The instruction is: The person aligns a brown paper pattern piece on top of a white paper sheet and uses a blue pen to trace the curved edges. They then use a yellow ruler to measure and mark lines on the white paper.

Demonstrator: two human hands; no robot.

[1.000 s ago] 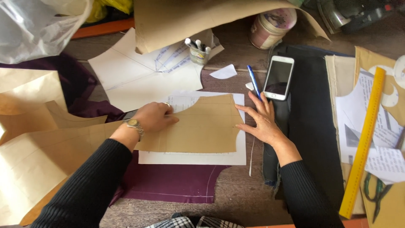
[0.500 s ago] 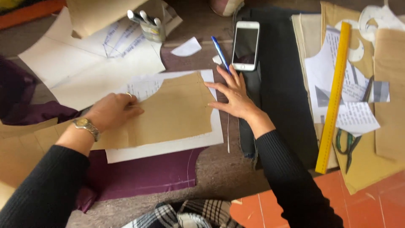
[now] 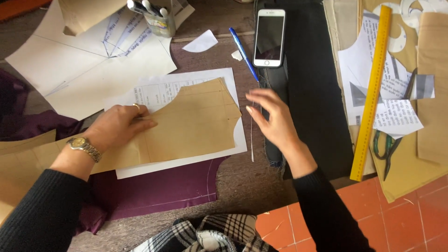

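Observation:
My left hand (image 3: pixel 119 125) lies flat on a brown paper pattern piece (image 3: pixel 191 121), pressing it onto a white sheet (image 3: pixel 186 84). A gold watch is on that wrist. My right hand (image 3: pixel 273 119) hovers just right of the pattern, fingers apart, holding nothing, over the edge of a black cloth (image 3: pixel 312 93). A blue pen (image 3: pixel 242 52) and a white smartphone (image 3: pixel 269 37) lie just beyond its fingertips. Purple fabric (image 3: pixel 158 186) with chalk lines sticks out from under the white sheet.
A long yellow ruler (image 3: pixel 372 91) lies at the right beside printed paper scraps and green-handled scissors (image 3: pixel 385 147). A cup of markers (image 3: pixel 156 16) stands at the top on large white pattern sheets (image 3: pixel 79 70). Orange floor tiles (image 3: pixel 401 219) show bottom right.
My right hand has lifted off the pattern's right edge and moved slightly right, toward the black cloth. The left hand keeps pressing the pattern. The view has shifted.

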